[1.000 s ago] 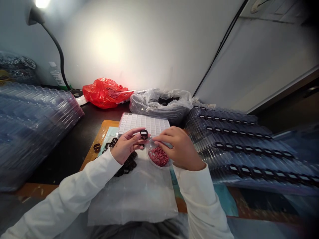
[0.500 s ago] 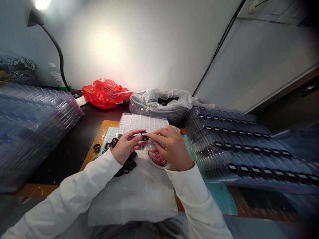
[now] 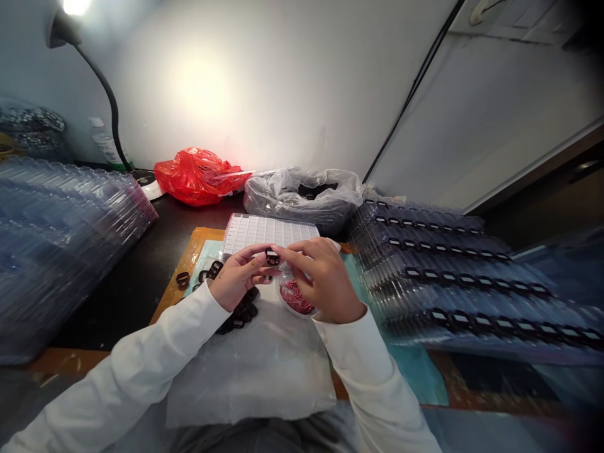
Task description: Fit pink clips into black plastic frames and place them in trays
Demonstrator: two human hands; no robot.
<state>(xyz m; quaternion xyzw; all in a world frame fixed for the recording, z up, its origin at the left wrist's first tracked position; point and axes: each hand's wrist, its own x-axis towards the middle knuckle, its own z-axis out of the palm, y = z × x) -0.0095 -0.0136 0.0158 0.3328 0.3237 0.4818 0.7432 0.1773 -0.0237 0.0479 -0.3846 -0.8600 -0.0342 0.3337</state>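
Observation:
A small black frame with a rounded-square opening, like a watch case, is held up in front of me. My left hand is closed on it, with the thumb and fingers around its left side. My right hand is at the frame's right edge, fingers bent in a pinch against it; the thumb is largely hidden. Below my left hand lies a pile of similar black frames, partly covered by the hand and sleeve. A round tub of thin reddish-pink pieces stands under my right hand.
Clear plastic trays are stacked at left. At right, stacked trays hold rows of black frames. A white gridded tray, red bag and clear-bag-lined container stand behind. One loose frame lies left of the pile.
The black frame has turned slightly between my fingers and shifted a little left, so its opening shows more. Both hands stay in nearly the same place.

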